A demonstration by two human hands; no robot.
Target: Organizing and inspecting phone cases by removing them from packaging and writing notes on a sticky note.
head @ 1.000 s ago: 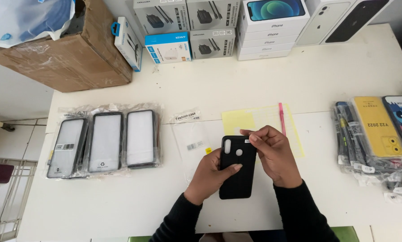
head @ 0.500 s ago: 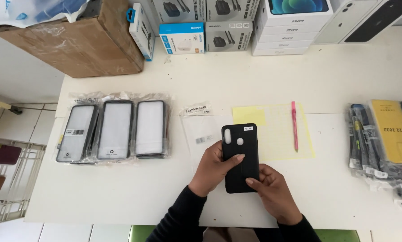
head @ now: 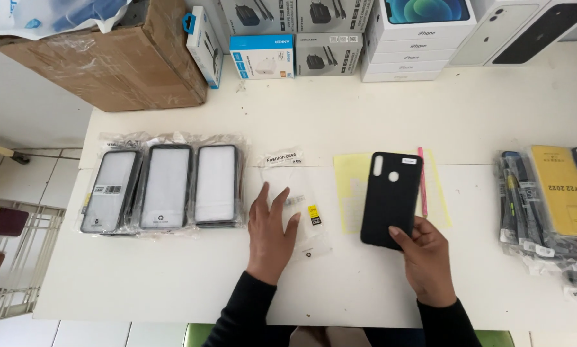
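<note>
At centre frame the right hand [head: 426,257] pinches the lower end of a black phone case [head: 391,198] lying over a yellow sheet [head: 349,193] beside a pink pen [head: 421,182]. The left hand [head: 272,228], fingers spread, presses flat on a clear empty sleeve [head: 301,199]. Three bagged cases [head: 163,186] sit at left, a bagged stack [head: 549,196] at the right edge, white and grey boxes [head: 340,35] along the top. Bare table [head: 141,276] lies lower left.

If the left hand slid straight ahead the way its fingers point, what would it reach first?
The left hand lies flat on a clear plastic sleeve, fingers pointing up the table. Straight ahead comes the sleeve's white label end, then probably bare white table.
</note>
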